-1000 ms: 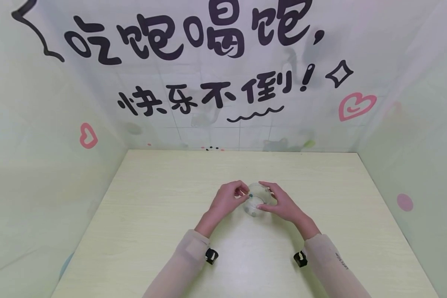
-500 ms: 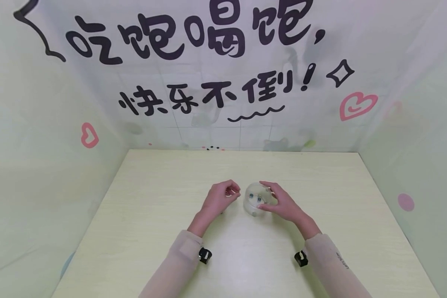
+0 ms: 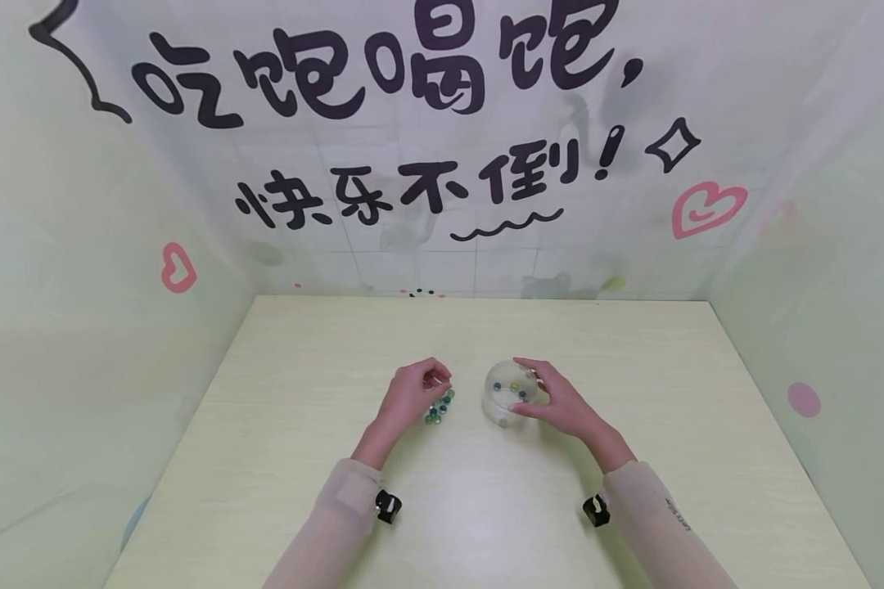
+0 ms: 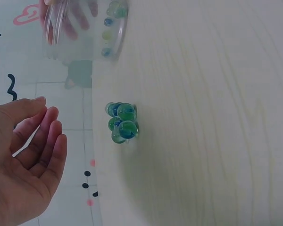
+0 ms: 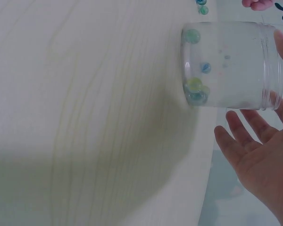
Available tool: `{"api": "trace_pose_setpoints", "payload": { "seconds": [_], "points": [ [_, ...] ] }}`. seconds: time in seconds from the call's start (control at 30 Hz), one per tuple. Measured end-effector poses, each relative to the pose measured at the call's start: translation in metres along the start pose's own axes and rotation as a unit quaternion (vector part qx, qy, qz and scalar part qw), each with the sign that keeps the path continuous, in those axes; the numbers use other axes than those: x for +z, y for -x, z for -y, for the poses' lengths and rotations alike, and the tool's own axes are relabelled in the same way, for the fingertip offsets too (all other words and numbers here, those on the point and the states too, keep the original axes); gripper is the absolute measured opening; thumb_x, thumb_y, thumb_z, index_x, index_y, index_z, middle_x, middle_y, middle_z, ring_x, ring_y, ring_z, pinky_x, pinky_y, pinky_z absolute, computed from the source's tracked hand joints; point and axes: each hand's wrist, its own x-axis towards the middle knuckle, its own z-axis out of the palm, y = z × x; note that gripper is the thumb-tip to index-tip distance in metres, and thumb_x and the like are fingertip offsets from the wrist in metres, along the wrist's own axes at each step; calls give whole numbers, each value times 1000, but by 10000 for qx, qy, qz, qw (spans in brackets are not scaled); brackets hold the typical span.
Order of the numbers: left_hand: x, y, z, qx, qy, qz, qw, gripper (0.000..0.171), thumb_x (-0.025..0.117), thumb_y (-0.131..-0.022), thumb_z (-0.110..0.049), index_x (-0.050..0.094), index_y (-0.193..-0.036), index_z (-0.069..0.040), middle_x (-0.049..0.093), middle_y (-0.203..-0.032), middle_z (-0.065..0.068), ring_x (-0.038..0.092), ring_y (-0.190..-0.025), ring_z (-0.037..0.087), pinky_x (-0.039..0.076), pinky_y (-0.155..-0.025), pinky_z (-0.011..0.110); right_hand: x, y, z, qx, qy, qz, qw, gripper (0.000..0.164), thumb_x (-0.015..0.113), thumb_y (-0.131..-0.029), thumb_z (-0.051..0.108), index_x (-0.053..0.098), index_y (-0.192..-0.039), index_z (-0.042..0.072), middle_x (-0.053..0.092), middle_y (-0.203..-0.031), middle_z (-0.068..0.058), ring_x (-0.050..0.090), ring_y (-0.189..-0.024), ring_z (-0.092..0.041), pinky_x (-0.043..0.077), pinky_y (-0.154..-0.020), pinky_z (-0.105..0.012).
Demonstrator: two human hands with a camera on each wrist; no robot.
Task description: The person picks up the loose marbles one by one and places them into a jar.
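A clear plastic jar [image 3: 497, 406] stands upright on the table, with a few blue, green and yellow marbles [image 5: 195, 84] lying on its bottom. My right hand [image 3: 563, 402] holds the jar from the right, fingers behind and thumb in front. Just left of it, a cluster of green and blue glass marbles [image 4: 125, 123] sits loose on the tabletop. My left hand [image 3: 411, 393] hovers over that cluster, partly hiding it in the head view. In the left wrist view its fingers are loosely bent, thumb close to the index fingertip, and nothing shows between them.
The pale wood-grain table [image 3: 302, 368] reaches back to a printed cloth wall [image 3: 427, 270] with dark lettering. Cloth sides rise along the left and right edges. Each sleeve carries a small black device [image 3: 388, 507] near the wrist.
My left hand has moved left from beside the jar to the loose marbles, which now show below it. The right hand and the jar have stayed in place.
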Motion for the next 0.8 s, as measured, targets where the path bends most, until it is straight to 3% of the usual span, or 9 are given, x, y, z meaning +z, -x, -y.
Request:
{"api": "trace_pose_setpoints", "payload": {
  "seconds": [0.8],
  "points": [
    [-4,8,28,-163,-341,101,9992,13,72,-88,-5,71,-99,-9,72,-93,3,65,-85,14,56,-79,32,-1,1,1,8,26,-9,10000,79,77,-87,29,36,-152,10,39,-155,-18,38,-143,-40,36,-115,-59]
  ]
}}
